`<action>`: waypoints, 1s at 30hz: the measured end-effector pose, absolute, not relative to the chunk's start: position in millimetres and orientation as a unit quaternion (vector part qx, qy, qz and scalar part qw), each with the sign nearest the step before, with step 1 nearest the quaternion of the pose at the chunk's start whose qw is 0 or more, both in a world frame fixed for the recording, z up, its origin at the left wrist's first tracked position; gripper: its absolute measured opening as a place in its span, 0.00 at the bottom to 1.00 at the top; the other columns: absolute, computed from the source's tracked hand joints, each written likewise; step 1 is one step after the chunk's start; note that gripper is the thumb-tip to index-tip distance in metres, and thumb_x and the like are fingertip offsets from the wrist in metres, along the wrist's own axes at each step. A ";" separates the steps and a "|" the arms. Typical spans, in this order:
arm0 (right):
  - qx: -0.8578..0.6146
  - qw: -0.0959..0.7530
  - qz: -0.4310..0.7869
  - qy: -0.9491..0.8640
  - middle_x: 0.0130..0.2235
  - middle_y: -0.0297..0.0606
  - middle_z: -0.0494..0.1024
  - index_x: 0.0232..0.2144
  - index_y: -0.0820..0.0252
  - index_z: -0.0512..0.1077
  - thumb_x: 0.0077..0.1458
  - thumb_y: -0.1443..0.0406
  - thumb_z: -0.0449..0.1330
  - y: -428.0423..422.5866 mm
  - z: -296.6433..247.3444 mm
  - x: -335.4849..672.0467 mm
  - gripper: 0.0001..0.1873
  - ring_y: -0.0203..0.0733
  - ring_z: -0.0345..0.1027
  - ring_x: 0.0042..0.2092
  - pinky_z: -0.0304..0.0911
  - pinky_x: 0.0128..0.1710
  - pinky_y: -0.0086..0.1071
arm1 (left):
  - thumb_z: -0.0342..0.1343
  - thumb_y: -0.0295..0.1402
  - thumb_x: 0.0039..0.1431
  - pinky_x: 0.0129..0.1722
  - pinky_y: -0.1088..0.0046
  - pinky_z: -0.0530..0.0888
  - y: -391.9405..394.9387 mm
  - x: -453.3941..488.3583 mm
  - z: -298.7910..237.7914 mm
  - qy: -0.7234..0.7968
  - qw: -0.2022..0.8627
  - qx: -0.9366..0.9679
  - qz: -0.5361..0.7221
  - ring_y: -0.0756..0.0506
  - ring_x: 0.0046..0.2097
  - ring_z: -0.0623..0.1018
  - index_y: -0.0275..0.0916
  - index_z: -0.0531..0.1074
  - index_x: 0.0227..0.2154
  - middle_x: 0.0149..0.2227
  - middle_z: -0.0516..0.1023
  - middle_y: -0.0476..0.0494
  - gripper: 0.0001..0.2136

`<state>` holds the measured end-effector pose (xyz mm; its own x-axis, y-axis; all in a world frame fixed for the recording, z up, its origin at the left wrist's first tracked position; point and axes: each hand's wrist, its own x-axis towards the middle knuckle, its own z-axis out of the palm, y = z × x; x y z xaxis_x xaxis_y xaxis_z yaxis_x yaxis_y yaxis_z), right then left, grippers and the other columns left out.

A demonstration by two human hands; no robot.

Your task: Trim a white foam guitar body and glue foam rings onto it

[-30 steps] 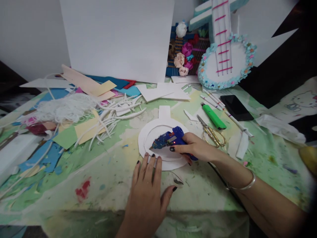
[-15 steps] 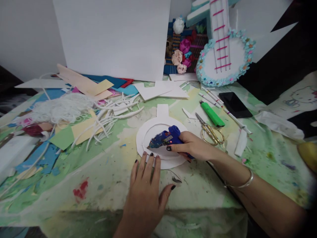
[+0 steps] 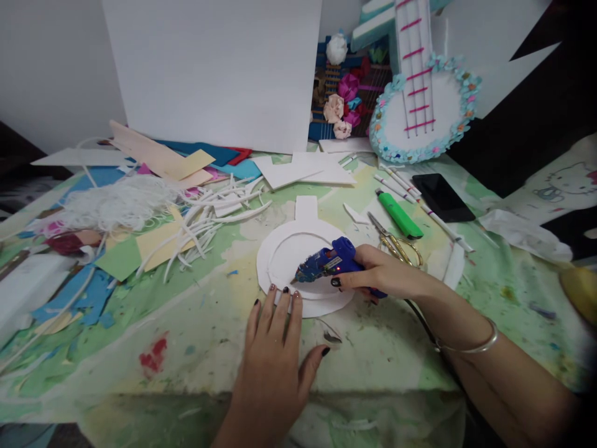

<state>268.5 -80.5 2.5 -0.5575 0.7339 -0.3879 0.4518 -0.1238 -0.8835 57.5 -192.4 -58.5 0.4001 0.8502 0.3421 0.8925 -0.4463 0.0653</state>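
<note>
A blue hot glue gun [image 3: 321,264] is gripped in my right hand [image 3: 380,272], its nozzle pointing left and down at the inner edge of a raised ring. That ring lies on a round white foam-board piece [image 3: 265,252] with a short rectangular neck [image 3: 306,208] at its far side. My left hand [image 3: 273,348] rests flat, fingers spread, with the fingertips on the near edge of the round piece. The glue gun's black cord runs back under my right forearm. Whether the nozzle touches the board I cannot tell.
Gold-handled scissors [image 3: 396,242], a green cutter [image 3: 400,214], several markers and a black phone [image 3: 443,197] lie to the right. White strips [image 3: 205,224], tangled string [image 3: 121,202] and coloured paper scraps cover the left. A decorated toy guitar [image 3: 424,106] leans at the back.
My right hand has shifted right with the glue gun, so its nozzle moved a little rightward along the ring's near side. My left hand and the round piece stay in place.
</note>
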 end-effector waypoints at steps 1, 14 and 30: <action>-0.452 0.121 0.597 -0.651 0.14 0.26 0.61 0.23 0.62 0.66 0.48 0.59 0.59 -80.6 2.1 268.6 0.12 0.29 0.55 0.16 0.52 0.15 0.25 | 0.50 0.42 0.58 0.57 0.50 0.58 -192.3 57.5 -58.9 -0.521 0.065 -0.835 -0.165 0.33 0.62 0.55 0.29 0.56 0.57 0.58 0.61 0.29 0.29; -0.450 0.156 0.505 -0.720 0.22 0.31 0.66 0.27 0.65 0.71 0.49 0.58 0.57 -79.7 -5.4 250.3 0.13 0.31 0.55 0.24 0.48 0.23 0.27 | 0.49 0.43 0.57 0.56 0.50 0.59 -191.4 58.4 -59.4 -0.520 0.074 -0.834 -0.169 0.32 0.62 0.56 0.28 0.58 0.57 0.58 0.62 0.29 0.29; -0.480 0.098 0.508 -0.709 0.17 0.27 0.54 0.15 0.60 0.56 0.48 0.56 0.57 -89.9 10.9 262.3 0.20 0.28 0.46 0.21 0.42 0.21 0.27 | 0.48 0.44 0.58 0.57 0.51 0.58 -192.8 58.5 -58.8 -0.526 0.069 -0.832 -0.165 0.33 0.61 0.57 0.30 0.58 0.57 0.59 0.62 0.31 0.29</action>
<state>262.3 -89.9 10.9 -0.5203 0.7800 -0.3476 0.5804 0.0244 -0.8140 58.5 -192.8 -58.8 0.3925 0.8514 0.3478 0.8973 -0.4375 0.0585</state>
